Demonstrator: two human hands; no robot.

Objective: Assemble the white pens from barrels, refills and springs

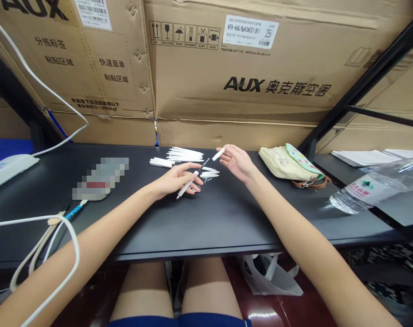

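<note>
L hand (176,179) grips white pen (189,185), R hand (236,162) pinches white cap (218,154); grouped white pens (185,155) and fewer loose parts (209,173) lie on table (226,218), upper ctr.

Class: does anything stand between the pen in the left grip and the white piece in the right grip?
Nothing visible does. The white pen in the left hand aims its dark tip at the white piece in the right hand; loose white parts lie below on the table.

Two hands (175,180), one pen (189,184), one water bottle (373,188), one pouch (286,163)
</note>
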